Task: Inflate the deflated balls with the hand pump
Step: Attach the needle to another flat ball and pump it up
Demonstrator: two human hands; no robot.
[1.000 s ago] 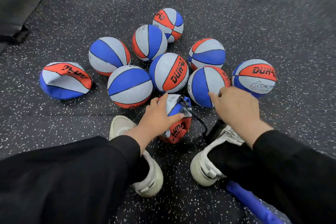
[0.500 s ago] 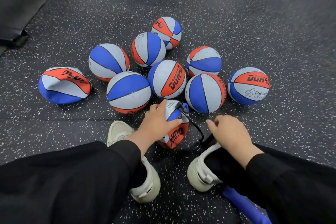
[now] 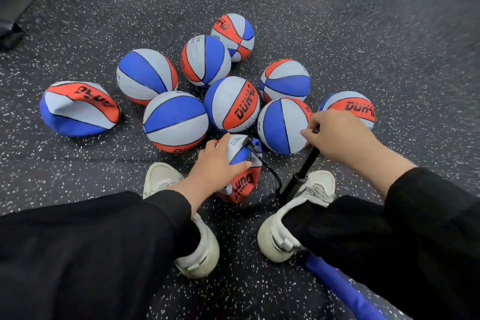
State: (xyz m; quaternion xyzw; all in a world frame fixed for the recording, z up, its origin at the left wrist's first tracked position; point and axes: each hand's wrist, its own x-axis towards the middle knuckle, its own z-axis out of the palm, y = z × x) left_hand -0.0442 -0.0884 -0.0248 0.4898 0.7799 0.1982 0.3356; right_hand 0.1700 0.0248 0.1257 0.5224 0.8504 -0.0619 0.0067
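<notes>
L fingers [image 3: 240, 163] spread over flat ball [image 3: 242, 182], R fingers [image 3: 315, 122] curled round pump handle [image 3: 310, 153].

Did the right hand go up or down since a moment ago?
Yes, up. The right hand was low beside the right shoe; now it is raised level with the blue and white ball, gripping the pump handle.

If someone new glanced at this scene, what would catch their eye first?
A cluster of red, white and blue balls fills the middle of the speckled floor, with one collapsed ball apart at the left. Nearer, the left hand steadies a limp ball while the right hand grips the pump.
</notes>
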